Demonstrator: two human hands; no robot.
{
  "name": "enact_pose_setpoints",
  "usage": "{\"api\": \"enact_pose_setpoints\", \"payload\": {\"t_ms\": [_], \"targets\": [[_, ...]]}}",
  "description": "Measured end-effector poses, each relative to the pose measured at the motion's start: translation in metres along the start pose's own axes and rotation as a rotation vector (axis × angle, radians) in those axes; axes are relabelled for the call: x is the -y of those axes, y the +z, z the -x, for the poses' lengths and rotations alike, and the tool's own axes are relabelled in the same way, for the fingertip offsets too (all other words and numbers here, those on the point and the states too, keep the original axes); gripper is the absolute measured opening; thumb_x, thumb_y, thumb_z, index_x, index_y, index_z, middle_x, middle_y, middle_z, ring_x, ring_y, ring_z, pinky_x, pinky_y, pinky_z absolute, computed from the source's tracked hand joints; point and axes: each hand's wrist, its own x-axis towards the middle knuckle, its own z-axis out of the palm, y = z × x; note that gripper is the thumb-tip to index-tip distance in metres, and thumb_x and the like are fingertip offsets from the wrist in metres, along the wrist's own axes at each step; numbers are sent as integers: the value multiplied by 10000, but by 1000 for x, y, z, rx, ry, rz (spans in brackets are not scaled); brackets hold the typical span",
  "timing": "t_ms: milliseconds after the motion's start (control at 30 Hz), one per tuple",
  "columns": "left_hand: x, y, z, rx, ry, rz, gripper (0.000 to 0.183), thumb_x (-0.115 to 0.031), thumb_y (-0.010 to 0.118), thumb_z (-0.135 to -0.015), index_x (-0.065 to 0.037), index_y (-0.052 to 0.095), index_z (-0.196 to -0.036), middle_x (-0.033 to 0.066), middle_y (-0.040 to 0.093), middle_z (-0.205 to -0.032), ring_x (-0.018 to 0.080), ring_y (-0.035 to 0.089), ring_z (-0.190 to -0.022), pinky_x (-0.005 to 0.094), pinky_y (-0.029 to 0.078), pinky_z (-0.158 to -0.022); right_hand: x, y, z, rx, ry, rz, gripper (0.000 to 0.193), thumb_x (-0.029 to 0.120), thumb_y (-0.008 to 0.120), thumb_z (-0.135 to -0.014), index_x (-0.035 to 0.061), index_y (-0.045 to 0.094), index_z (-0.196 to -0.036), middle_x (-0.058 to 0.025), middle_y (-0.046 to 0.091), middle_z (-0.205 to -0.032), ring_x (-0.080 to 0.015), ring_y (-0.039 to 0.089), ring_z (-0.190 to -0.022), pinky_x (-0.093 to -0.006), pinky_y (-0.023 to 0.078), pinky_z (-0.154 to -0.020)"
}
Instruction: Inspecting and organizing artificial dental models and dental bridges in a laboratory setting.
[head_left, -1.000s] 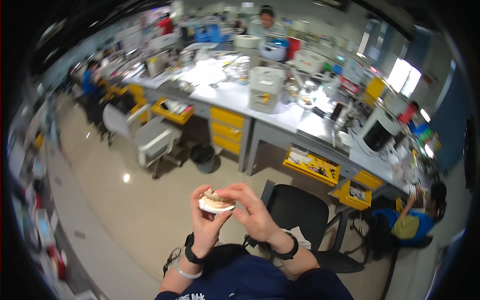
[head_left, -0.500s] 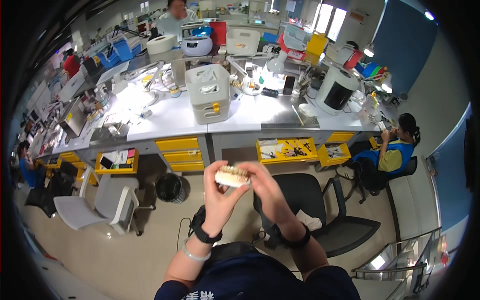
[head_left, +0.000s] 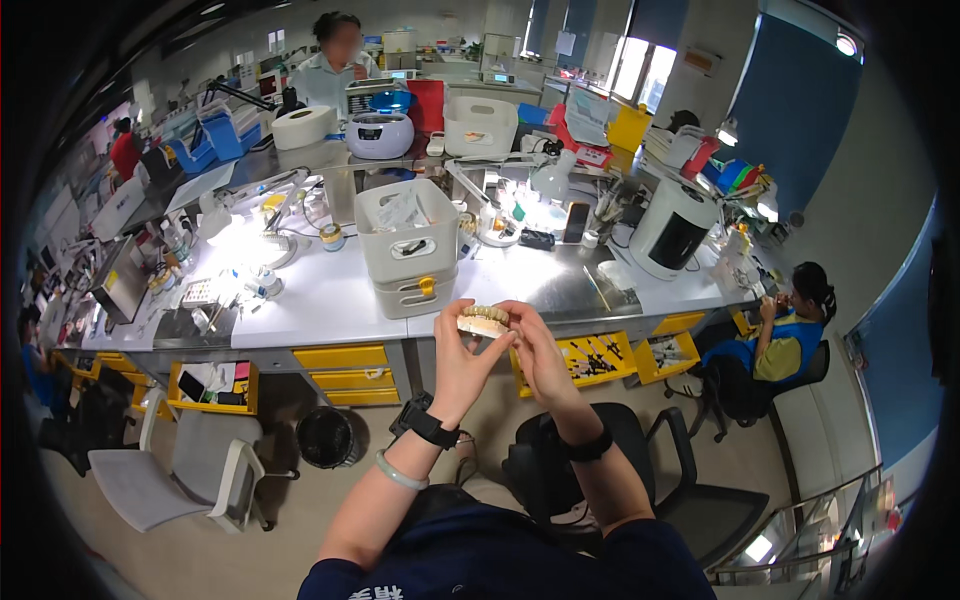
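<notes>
A dental model (head_left: pixel 484 322) with a cream base and a row of yellowish teeth along its top is held up between my two hands. My left hand (head_left: pixel 462 350) grips its left side, with the thumb reaching under the base. My right hand (head_left: pixel 538 350) has its fingers on the model's right end. Both wrists carry dark bands, and the left forearm also has a pale bangle. Beyond the hands, at the front of the workbench (head_left: pixel 520 285), stand stacked grey-white bins (head_left: pixel 408 240) with a yellow latch.
Yellow drawers (head_left: pixel 585 362) holding tools stand pulled out beneath the bench. A black chair (head_left: pixel 590 440) is close on my right; a grey chair (head_left: pixel 215 455) and black bin (head_left: pixel 327 437) are on the left. A seated person (head_left: pixel 790 325) works at the right; another person (head_left: pixel 335 65) is at the back.
Both hands have risen in the picture, still holding the dental model, whose row of teeth shows more clearly. The view has tilted upward, so the bench appears lower.
</notes>
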Motion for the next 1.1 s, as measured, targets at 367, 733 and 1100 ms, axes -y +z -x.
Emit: {"api": "enact_pose_setpoints", "payload": {"t_ms": [367, 733, 1100], "targets": [[148, 44, -152, 334, -593, 763, 552, -47, 568, -831, -152, 289, -1295, 69, 442, -1159, 164, 488, -1054, 288, 421, -889, -42, -168, -150, 163, 325, 492, 387, 221, 411, -923, 39, 399, -1264, -94, 477, -1188, -165, 464, -1058, -276, 368, -906], [220, 66, -248, 495, -721, 1206, 572, -248, 526, -855, -209, 228, -1342, 160, 249, -1377, 341, 433, -1143, 449, 340, -959, -287, -275, -333, 36, 576, 1230, 271, 295, 584, -715, 44, 655, -789, -133, 645, -751, -319, 620, -722, -384, 489, -659], [231, 74, -262, 314, -743, 1058, 610, -338, 326, -939, -195, -29, -1414, 141, 232, -1414, 298, 495, -1080, 397, 410, -902, -292, -276, -340, -12, 511, 1087, 219, 177, 621, -686, -12, 592, -792, -156, 632, -735, -276, 610, -648, -347, 486, -615]]}}
